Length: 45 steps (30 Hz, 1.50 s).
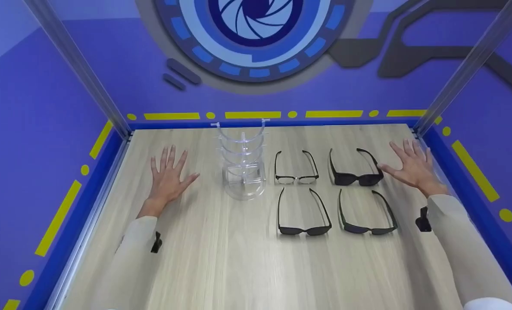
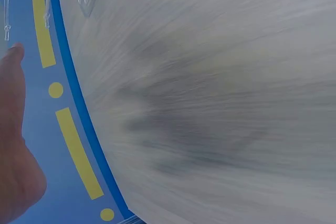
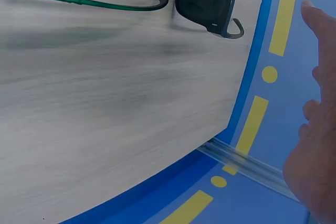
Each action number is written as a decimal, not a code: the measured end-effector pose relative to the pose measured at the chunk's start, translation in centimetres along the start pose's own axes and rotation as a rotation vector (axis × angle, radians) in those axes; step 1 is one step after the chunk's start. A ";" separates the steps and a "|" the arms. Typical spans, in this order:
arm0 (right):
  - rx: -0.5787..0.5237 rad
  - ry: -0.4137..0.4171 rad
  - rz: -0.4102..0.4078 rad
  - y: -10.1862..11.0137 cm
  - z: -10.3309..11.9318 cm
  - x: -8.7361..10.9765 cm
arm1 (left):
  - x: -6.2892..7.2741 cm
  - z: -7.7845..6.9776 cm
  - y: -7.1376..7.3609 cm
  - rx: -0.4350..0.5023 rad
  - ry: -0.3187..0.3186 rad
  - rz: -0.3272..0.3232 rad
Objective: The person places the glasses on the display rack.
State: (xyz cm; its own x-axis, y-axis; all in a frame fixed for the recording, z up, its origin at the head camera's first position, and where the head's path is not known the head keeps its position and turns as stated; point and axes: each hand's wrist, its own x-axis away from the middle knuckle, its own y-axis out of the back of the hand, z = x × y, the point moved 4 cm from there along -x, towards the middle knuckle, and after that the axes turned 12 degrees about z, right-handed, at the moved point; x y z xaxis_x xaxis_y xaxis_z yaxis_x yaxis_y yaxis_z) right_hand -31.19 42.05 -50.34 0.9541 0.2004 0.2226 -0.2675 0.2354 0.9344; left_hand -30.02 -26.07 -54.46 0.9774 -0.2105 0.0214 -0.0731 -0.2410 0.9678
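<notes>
Fingers spread, my left hand [image 1: 167,178] is held over the left part of the table, holding nothing. To its right stands a clear plastic glasses stand [image 1: 244,165] with several curved tiers. My right hand [image 1: 413,168], also spread and holding nothing, is at the table's right side. Its thumb is nearest the thick-framed sunglasses [image 1: 358,179]; whether they touch cannot be told. Left of those lie half-rim glasses [image 1: 297,178] with clear lenses. In front are dark sunglasses [image 1: 305,231] and, to their right, another dark pair [image 1: 368,229]. All the glasses have their temples unfolded.
The wooden table [image 1: 238,267] is bounded by a blue back wall [image 1: 118,82] with yellow marks and by blue side walls. Metal posts [image 1: 83,73] rise at the back corners. A small black clip [image 1: 423,220] sits by the right sleeve.
</notes>
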 end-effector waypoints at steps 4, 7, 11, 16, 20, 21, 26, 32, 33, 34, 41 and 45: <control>0.006 0.019 -0.015 -0.1 0.2 0.0 | 0.5 0.0 -0.3 0.019 -0.013 -0.022; 0.005 0.033 -0.019 -0.3 0.2 0.1 | 0.7 0.1 -0.6 0.036 -0.014 -0.032; -0.005 0.050 -0.030 -0.6 0.2 0.4 | 1.0 0.1 -1.1 0.073 -0.011 -0.010; -0.032 0.077 -0.045 -1.2 0.3 0.6 | 1.4 0.1 -1.7 0.148 -0.014 -0.002; -0.043 0.075 -0.044 -1.6 0.1 1.0 | 1.6 -0.1 -2.2 0.180 -0.022 -0.002; -0.050 0.075 -0.039 -1.7 0.0 1.1 | 1.7 -0.2 -2.3 0.186 -0.027 -0.006; -0.109 0.067 -0.011 -2.3 -0.1 1.4 | 1.9 -0.4 -2.8 0.196 -0.040 -0.017; -0.212 0.074 0.004 -2.8 0.1 2.0 | 2.3 -0.8 -3.7 0.259 -0.055 -0.005; -0.226 0.080 0.001 -2.9 0.2 2.1 | 2.4 -0.9 -3.8 0.276 -0.055 0.000; -0.244 0.085 0.000 -3.0 0.4 2.2 | 2.5 -1.0 -4.0 0.295 -0.054 0.006; -0.387 0.105 0.027 -3.9 1.1 3.0 | 3.2 -1.5 -4.6 0.406 -0.044 0.041; -0.423 0.104 0.052 -4.5 1.6 3.4 | 3.5 -1.9 -4.9 0.482 -0.038 0.052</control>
State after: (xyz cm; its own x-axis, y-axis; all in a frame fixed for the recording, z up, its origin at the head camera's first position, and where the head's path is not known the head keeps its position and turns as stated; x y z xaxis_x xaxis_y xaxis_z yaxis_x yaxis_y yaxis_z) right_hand -26.51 40.12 -53.35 0.9250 0.3118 0.2173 -0.3674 0.5872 0.7213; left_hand -25.91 -23.82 -58.61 0.9628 -0.2659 0.0491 -0.2140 -0.6385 0.7393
